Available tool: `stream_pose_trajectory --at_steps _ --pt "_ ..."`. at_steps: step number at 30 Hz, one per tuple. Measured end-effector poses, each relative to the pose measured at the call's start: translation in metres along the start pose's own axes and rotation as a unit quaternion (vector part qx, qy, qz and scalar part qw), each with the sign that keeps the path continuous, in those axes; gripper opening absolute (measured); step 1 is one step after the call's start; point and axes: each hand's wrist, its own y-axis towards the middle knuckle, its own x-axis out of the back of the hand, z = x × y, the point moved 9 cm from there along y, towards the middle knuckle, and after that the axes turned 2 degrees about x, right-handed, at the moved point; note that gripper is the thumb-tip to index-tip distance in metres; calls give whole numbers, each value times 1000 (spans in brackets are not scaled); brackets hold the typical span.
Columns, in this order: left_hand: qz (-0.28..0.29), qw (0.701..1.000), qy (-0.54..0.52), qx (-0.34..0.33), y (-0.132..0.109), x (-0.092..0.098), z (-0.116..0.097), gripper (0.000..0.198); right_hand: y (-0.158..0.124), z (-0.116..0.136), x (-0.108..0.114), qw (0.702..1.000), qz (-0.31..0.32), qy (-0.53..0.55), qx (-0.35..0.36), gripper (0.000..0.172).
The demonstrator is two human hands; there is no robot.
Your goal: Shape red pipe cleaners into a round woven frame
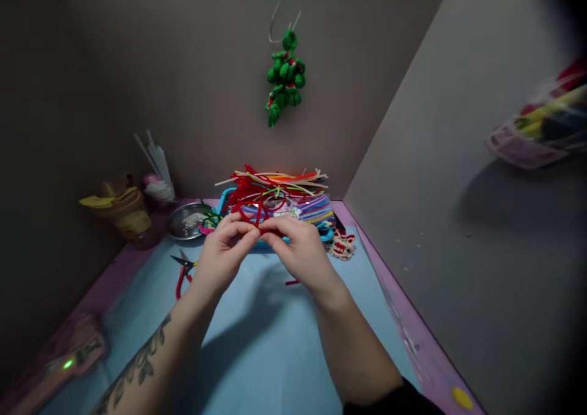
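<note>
My left hand (228, 244) and my right hand (297, 247) meet above the blue mat (257, 354), both pinched closed at the fingertips. Between them they hold a red pipe cleaner (247, 218), bent into loops that rise above my fingers. Its ends are hard to tell from the red pipe cleaners behind it. A short red piece (292, 282) lies on the mat beside my right wrist. Left of my left wrist are red-handled cutters (180, 275), partly covered by my arm.
Behind my hands stands a blue tray (224, 200) heaped with coloured pipe cleaners (293, 186). A metal bowl (178, 228) and pots (132, 216) stand left. A cream-and-red craft piece (342, 245) lies right. A green ornament (287, 76) hangs overhead; a basket (527, 143) hangs right.
</note>
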Motion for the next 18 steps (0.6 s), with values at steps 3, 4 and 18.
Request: stream_pose_trajectory --at_steps 3,4,18 --pt "21 999 -30 39 5 -5 13 17 1 -9 -4 1000 -4 2 2 11" --pt "29 997 -47 61 6 -7 19 18 2 -12 -3 1000 -8 4 -2 11" --pt "29 914 -301 269 3 -5 47 58 -3 -40 24 997 -31 -51 -44 25"
